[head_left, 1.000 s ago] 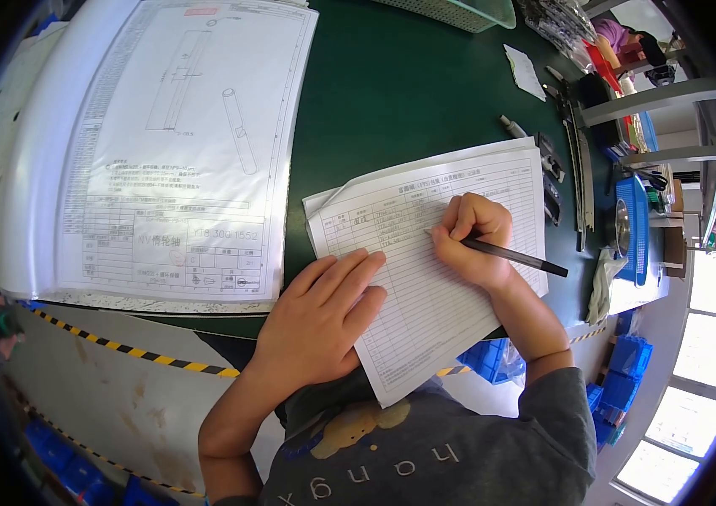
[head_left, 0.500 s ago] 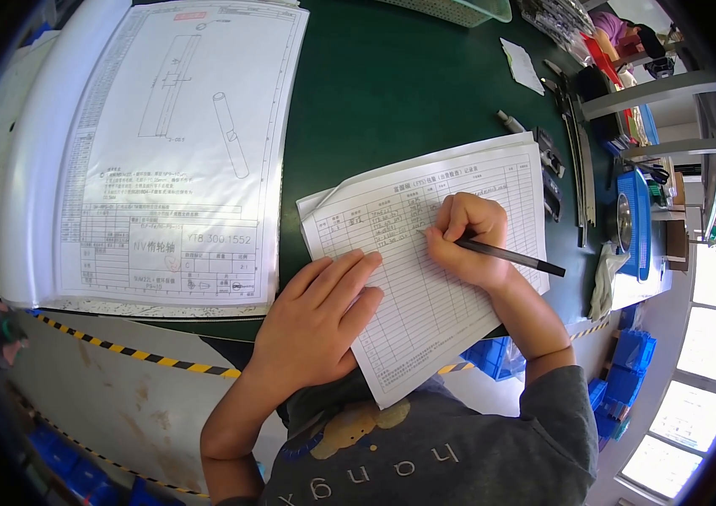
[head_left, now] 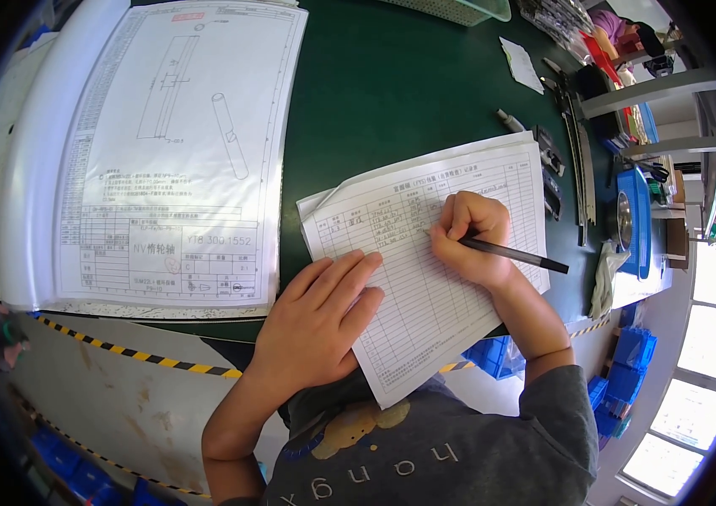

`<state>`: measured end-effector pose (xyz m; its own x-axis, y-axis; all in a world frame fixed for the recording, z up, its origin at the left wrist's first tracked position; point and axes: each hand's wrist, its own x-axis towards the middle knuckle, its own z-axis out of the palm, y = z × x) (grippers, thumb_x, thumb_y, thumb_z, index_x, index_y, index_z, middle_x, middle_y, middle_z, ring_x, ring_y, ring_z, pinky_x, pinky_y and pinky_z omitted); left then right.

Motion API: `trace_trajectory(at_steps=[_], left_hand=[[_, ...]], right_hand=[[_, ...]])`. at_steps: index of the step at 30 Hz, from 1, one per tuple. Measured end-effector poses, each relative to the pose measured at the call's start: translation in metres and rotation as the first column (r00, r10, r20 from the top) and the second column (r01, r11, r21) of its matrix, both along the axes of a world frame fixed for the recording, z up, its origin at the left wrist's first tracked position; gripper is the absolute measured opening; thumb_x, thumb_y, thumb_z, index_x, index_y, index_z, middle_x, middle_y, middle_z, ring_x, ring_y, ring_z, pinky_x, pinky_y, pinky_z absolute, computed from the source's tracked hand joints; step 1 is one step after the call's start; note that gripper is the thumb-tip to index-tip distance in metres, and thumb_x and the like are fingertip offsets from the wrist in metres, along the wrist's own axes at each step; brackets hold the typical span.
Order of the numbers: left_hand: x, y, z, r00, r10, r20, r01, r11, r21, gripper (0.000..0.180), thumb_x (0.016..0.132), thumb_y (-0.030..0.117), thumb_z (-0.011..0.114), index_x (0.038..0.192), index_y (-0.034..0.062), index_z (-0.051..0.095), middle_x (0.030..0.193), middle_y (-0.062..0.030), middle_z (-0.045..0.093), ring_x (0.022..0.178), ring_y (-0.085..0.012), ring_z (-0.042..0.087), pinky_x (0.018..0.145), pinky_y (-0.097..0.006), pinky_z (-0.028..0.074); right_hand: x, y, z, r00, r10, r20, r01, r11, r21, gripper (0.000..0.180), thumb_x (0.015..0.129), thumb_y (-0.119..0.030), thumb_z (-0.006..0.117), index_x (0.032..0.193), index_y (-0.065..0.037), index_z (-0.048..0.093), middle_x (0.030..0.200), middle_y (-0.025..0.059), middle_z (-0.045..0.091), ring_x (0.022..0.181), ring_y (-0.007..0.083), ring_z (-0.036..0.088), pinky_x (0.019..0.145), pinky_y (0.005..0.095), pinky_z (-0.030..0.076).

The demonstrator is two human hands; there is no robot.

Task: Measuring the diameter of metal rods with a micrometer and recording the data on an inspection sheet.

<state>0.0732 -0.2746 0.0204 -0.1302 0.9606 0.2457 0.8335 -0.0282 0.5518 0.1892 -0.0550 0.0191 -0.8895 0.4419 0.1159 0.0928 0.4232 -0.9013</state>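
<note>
At the white gridded paper form (head_left: 425, 320) on the green counter (head_left: 400, 93), I see the right hand (head_left: 474, 240), grip clamped around a slim black pen (head_left: 516, 255), and the left hand (head_left: 312, 316), fingers slightly apart, on the form's left edge.

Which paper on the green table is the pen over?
The ruled form, where the right hand holds the pen; the drawing sheet and small white slip have none above.
</note>
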Motion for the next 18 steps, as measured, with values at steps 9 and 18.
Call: trace_trajectory(at_steps=[9, 18], left_hand=[[0.0011, 0.0008, -0.0030, 1.000, 0.017, 0.004, -0.017, 1.000, 0.025, 0.037, 0.066, 0.018, 0.067, 0.099, 0.0050, 0.058, 0.128, -0.0129, 0.052, 0.117, -0.0308, 0.051, 0.097, -0.043, 0.040], [0.0006, -0.0004, -0.0041, 1.000, 0.014, 0.005, -0.014, 0.999, 0.034, 0.036, 0.067, 0.019, 0.065, 0.100, 0.0048, 0.058, 0.129, -0.0135, 0.052, 0.117, -0.0315, 0.051, 0.097, -0.043, 0.040]], right_hand=[[-0.0009, -0.0007, -0.0015, 0.999, -0.030, -0.011, 0.030, 0.999, -0.035, 0.029, 0.070, 0.005, 0.063, 0.060, -0.007, 0.038, 0.059, 0.0010, 0.047, 0.052, 0.0066, 0.040, 0.048, 0.0224, 0.032], [0.0021, -0.0014, -0.0045, 0.999, -0.027, -0.047, 0.026, 1.000, -0.005, 0.028, 0.071, 0.006, 0.062, 0.061, -0.007, 0.039, 0.059, 0.0009, 0.047, 0.053, 0.0067, 0.040, 0.048, 0.0222, 0.033]])
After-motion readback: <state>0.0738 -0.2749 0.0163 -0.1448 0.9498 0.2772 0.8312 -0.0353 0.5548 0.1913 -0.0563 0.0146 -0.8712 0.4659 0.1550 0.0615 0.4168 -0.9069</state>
